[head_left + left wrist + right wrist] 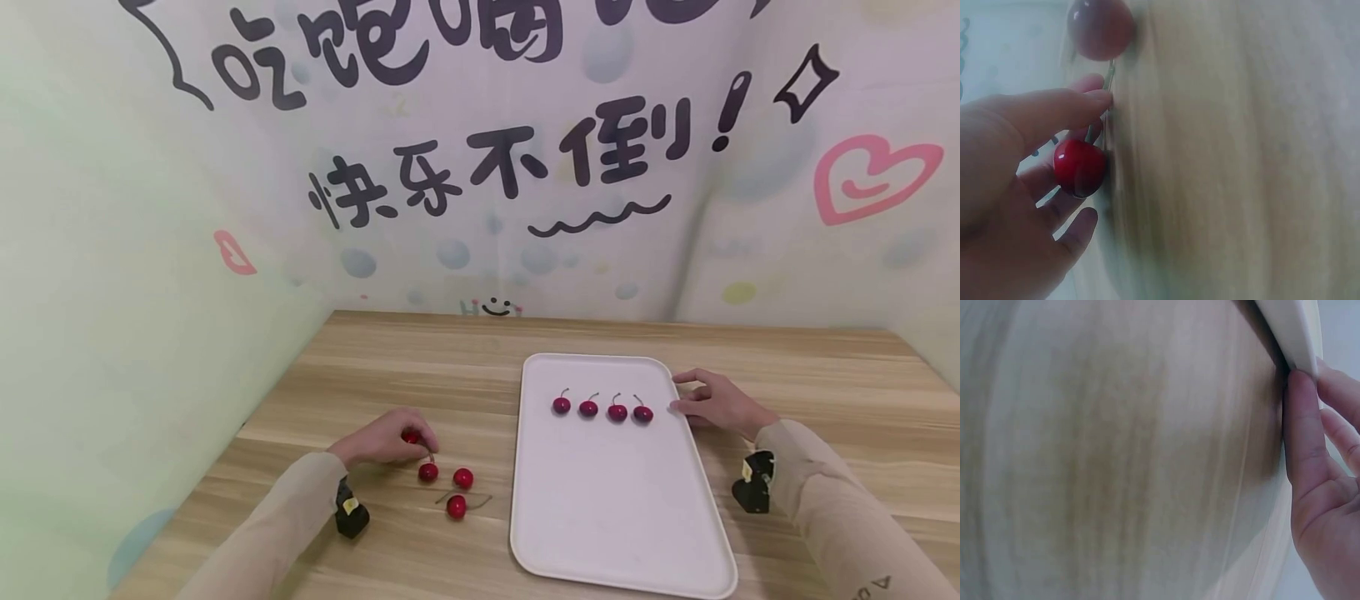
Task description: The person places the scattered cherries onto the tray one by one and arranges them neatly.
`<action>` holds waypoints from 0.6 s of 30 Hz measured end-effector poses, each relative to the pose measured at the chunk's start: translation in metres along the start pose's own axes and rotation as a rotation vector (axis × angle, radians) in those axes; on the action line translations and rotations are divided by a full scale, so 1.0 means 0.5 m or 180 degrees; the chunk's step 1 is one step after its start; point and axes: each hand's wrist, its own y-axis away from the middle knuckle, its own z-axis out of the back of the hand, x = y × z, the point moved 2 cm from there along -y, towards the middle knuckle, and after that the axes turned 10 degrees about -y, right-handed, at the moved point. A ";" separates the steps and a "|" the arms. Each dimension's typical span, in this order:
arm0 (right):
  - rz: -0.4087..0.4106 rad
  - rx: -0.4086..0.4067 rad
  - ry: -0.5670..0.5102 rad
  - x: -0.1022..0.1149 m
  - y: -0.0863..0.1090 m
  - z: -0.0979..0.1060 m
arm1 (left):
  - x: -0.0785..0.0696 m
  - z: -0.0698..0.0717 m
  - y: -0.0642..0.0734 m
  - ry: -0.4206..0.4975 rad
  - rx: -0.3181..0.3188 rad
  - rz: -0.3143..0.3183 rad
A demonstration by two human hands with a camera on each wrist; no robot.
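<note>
There are eight cherries (588, 409), one tray (615, 508), two hands (388, 437).

Left sleeve (251, 533), lower left of frame: beige, long, reaching wrist. Left wrist unit (352, 518): black, blocky, small yellow patch (350, 505). Right sleeve (832, 500), lower right: matching beige, creased; dark printed marking (882, 582) near bottom edge. Right wrist unit (756, 492): likewise black, pale patch (747, 471).

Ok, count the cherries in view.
8: four cherries in a row on the tray, three near the left hand, one partly covered by it. The hand could hide more.
</note>
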 end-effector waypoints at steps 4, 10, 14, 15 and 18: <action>-0.0026 -0.0023 0.0033 0.000 -0.001 0.000 | 0.002 0.002 0.003 0.0023 -0.0011 -0.0007; -0.0027 -0.0040 0.0046 0.000 0.000 -0.001 | 0.006 0.006 0.011 0.0115 -0.0066 -0.0061; -0.0013 -0.0031 0.0023 0.000 0.000 -0.001 | 0.012 0.012 0.019 0.0237 -0.0134 0.0062; -0.0012 -0.0028 0.0027 0.000 0.000 -0.001 | 0.014 0.014 0.021 0.0260 -0.0154 0.0112; -0.0005 -0.0032 0.0041 -0.001 0.000 -0.001 | 0.018 0.020 0.026 0.0339 -0.0198 0.0244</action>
